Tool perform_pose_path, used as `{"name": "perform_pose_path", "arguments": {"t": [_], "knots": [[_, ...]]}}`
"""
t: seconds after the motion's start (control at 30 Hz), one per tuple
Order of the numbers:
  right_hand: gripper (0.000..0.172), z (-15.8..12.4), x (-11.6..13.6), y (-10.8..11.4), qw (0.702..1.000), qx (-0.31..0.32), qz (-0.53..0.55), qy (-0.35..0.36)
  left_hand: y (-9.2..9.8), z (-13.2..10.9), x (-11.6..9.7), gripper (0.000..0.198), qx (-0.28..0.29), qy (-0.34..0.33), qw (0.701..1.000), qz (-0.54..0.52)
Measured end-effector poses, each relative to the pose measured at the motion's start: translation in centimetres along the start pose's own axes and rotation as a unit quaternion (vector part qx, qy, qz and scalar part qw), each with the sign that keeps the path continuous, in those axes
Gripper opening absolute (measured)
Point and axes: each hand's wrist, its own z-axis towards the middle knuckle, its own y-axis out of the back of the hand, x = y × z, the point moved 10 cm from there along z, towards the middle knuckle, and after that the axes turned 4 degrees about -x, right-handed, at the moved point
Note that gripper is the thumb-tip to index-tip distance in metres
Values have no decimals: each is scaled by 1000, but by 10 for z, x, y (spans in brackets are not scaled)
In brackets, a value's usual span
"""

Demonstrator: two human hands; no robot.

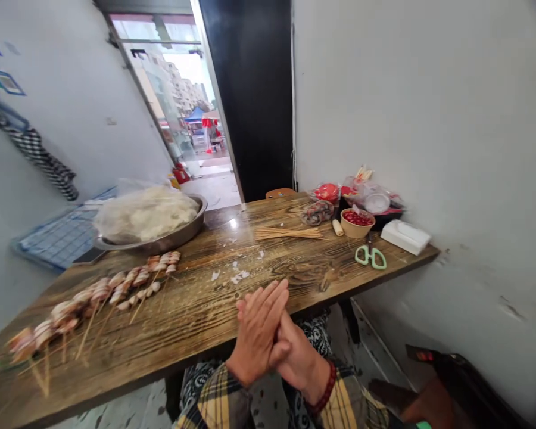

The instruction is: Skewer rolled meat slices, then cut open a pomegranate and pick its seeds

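at the near edge of the dark-grained table [196, 316], left hand [259, 333] and right hand [300, 356] press together.

The single view comes from the person's head and looks forward and down along a wooden table [196, 316]. It sits close to the table's near edge, so the left hand [259, 330] and right hand [300, 360], pressed together, fill the bottom middle. The table runs away to its far edge, where an open doorway [192, 119] stands beyond the far left corner. A white wall [429, 119] runs along the right edge. The picture bends towards its borders.
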Motion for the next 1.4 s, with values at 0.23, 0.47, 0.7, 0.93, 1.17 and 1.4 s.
{"name": "perform_pose_path", "arguments": {"t": [0.23,0.47,0.7,0.93,1.17,1.4], "knots": [[43,4,70,32,966,56,-245,55,40,-39,157,48,-143,337,930,-16],[44,131,70,135,654,-30,-747,114,47,-61,192,37,-230,427,873,-55],[36,202,37,190,559,-59,-826,39,45,-50,170,25,-220,373,901,-39],[20,180,35,199,529,-108,-842,13,43,-60,177,26,-230,408,881,-65],[28,141,69,207,598,-225,-768,49,39,-73,187,29,-236,439,863,-85],[43,125,122,214,729,-348,-572,143,34,-72,192,30,-231,430,869,-72]]}}
